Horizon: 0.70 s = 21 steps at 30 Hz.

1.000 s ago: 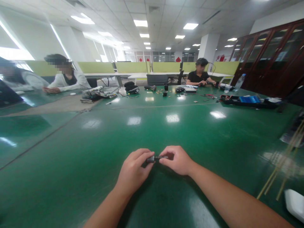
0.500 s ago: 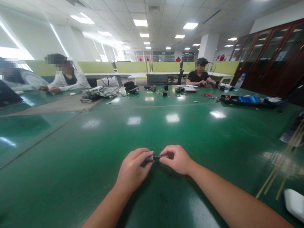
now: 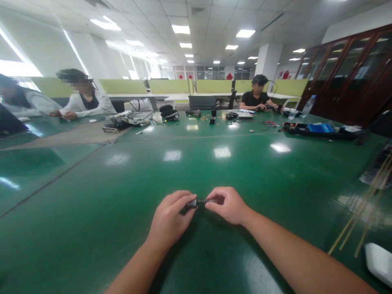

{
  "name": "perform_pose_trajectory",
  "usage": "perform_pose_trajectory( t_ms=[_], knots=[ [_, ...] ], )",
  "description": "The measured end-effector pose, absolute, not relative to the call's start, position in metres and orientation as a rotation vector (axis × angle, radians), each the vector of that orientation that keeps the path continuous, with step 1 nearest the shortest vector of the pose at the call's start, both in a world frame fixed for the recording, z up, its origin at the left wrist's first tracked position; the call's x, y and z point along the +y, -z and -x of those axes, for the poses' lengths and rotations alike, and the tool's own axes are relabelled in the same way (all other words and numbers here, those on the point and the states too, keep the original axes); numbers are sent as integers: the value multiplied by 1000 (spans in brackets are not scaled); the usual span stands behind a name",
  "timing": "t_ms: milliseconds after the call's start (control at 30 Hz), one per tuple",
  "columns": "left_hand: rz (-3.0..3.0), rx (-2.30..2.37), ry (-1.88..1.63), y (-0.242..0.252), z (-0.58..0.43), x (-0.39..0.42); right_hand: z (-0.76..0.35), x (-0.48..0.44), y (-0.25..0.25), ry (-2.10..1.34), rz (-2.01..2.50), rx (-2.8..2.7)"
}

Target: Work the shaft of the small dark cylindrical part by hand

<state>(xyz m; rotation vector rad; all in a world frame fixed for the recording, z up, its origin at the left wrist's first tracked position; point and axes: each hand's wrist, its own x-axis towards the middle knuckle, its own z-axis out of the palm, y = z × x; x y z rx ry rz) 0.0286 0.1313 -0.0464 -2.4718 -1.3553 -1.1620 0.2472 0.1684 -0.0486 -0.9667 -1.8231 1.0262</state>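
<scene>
Both my hands meet just above the green table (image 3: 122, 192), near its front edge. My left hand (image 3: 170, 220) pinches the thicker dark grey end of a small cylindrical part (image 3: 196, 202). My right hand (image 3: 228, 205) pinches the thinner black end of the same part with closed fingers. The part lies level between the two hands, only its middle showing.
Three people sit at the far side, two at the left (image 3: 82, 100) and one at the back (image 3: 259, 98). Tools, cables and small parts (image 3: 128, 121) lie along the far edge. A black tray with a blue item (image 3: 320, 130) is at right, thin wooden sticks (image 3: 364, 220) and a white object (image 3: 379, 263) at near right.
</scene>
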Motion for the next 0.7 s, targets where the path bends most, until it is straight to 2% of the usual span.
perform_pose_trajectory(
  t_ms=[700],
  knots=[
    [2441, -1387, 1184, 43, -27, 133, -247, 169, 48, -1012, 981, -1771]
  ],
)
